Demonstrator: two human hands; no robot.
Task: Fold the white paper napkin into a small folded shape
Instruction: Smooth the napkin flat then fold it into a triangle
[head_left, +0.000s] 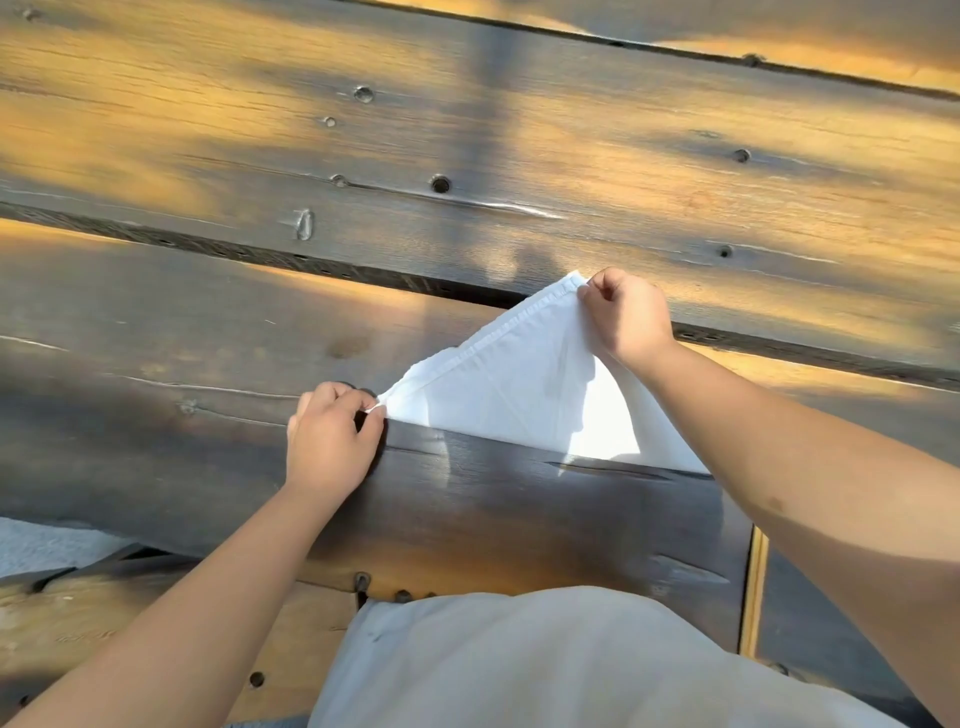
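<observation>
The white napkin (524, 395) lies as a triangle on the dark wooden table (208, 322), with a hemmed edge running from its left corner up to its top corner. My left hand (332, 436) pinches the left corner between thumb and finger. At the top corner my right hand (626, 314) is closed on the tip and holds it slightly lifted. The napkin's right part is hidden under my right forearm.
The table is made of wide planks with dark gaps (311, 262) and bolt holes (440, 183). Its near edge (467, 577) runs just in front of my grey-clothed lap (545, 660). A wooden bench (104, 618) shows at lower left.
</observation>
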